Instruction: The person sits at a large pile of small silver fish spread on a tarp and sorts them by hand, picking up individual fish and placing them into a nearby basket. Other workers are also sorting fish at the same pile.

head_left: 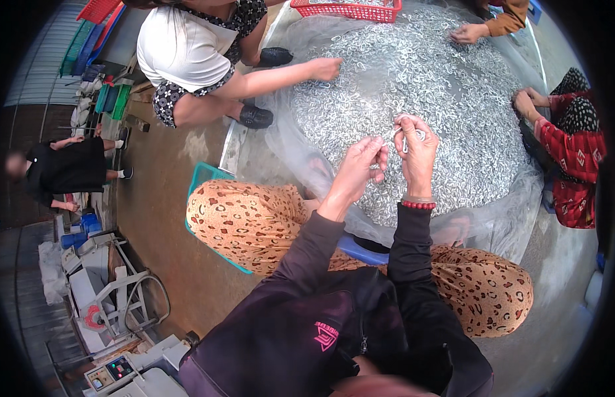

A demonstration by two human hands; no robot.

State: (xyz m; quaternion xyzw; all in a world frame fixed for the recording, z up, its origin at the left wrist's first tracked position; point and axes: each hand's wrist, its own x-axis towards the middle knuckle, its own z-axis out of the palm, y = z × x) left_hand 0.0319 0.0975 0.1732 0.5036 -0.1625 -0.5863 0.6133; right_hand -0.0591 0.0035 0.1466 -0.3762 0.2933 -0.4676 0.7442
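Right hand [417,149] fingers pinch a small silvery metal ring [405,142]; left hand [360,169] fingers curled, grip unclear.

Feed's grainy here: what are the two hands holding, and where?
Right hand pinches a small metal ring by its top; left hand seems to pinch another piece, grip unclear.

A broad heap of small silvery metal rings [446,86] on a clear plastic sheet [519,212] is seen in the upper right of the frame. Above its lower edge, a small metal ring [405,142] is pinched by the right hand [419,149], while the left hand [360,169] is held just beside it, fingers curled. A red plastic basket [350,9] is seen at the top edge.
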